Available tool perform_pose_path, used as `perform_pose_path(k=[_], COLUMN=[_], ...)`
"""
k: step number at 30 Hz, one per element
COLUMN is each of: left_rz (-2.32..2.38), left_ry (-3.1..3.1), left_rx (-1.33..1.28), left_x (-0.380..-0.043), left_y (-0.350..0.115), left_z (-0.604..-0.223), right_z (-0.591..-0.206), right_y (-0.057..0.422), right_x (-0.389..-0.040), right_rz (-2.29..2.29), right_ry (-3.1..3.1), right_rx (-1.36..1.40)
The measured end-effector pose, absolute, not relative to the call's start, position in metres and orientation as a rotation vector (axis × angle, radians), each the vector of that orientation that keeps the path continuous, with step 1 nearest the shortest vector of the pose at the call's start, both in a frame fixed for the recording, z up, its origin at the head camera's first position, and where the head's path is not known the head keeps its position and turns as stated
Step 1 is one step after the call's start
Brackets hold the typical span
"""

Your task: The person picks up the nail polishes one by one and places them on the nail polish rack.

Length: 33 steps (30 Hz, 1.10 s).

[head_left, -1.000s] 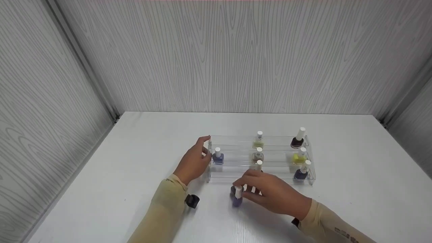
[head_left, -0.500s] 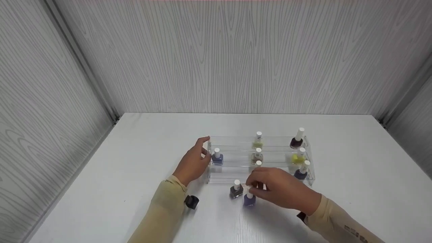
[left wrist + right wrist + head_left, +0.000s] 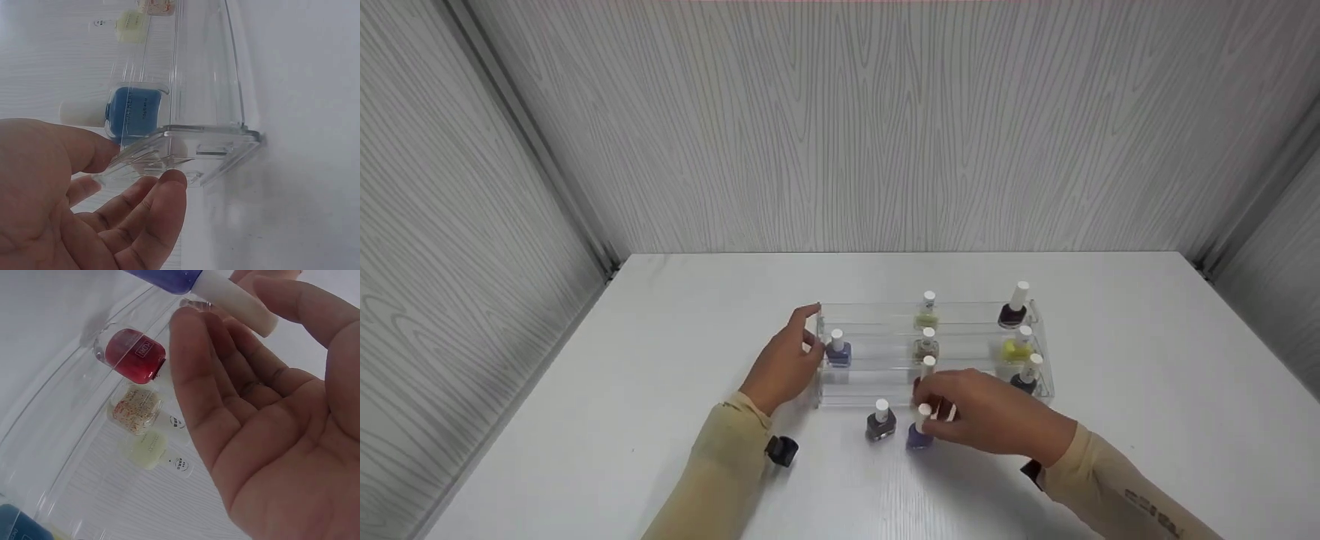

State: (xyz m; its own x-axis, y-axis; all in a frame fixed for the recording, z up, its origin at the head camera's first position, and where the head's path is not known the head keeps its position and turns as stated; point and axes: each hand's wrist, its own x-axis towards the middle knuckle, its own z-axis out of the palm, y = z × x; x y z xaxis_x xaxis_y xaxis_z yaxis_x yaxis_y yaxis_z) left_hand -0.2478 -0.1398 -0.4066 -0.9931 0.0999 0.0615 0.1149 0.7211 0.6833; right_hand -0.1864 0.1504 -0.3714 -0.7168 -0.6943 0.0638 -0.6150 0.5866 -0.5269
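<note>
My right hand (image 3: 990, 412) pinches the white cap of a purple nail polish bottle (image 3: 919, 437), held upright in front of the clear stepped display rack (image 3: 877, 346). The same purple bottle (image 3: 169, 278) shows at the top of the right wrist view. My left hand (image 3: 785, 367) grips the rack's left end panel (image 3: 185, 152), thumb on one side and fingers on the other. Close to that thumb, a blue nail polish bottle (image 3: 135, 112) stands on the middle step. A red nail polish bottle (image 3: 135, 354) on the front step is partly covered by my right hand in the head view.
A dark grey bottle (image 3: 880, 426) stands on the white table (image 3: 697, 300) before the rack. Glittery (image 3: 927, 349) and pale yellow (image 3: 928, 318) bottles line the middle column. Dark red (image 3: 1012, 315), yellow (image 3: 1018, 350) and dark blue (image 3: 1024, 382) ones fill the right column.
My right hand has carried the purple bottle rightward, away from the dark grey bottle, then slightly toward the rack. The dark grey bottle is now uncovered. My left hand keeps its grip.
</note>
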Motion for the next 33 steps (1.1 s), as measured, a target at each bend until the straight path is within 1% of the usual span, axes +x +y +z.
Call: perform_pose_path(k=[5, 11, 23, 33], left_rz=[-1.160, -1.149, -1.145, -1.139], left_ry=[-2.892, -2.905, -2.917, -2.903], left_rx=[-0.187, -0.187, -0.173, -0.243], left_x=[-0.248, -0.246, -0.247, -0.246], left_y=[-0.139, -0.140, -0.139, -0.141], left_z=[-0.406, -0.405, -0.405, -0.406], right_z=[-0.377, -0.381, -0.386, -0.391], right_y=[0.151, 0.152, 0.147, 0.145], right_x=[-0.191, -0.194, -0.194, -0.196], right_rz=[-0.849, -0.879, -0.900, -0.810], right_ry=[2.578, 2.550, 2.547, 2.626], right_rx=[-1.050, -1.101, -1.088, -1.192])
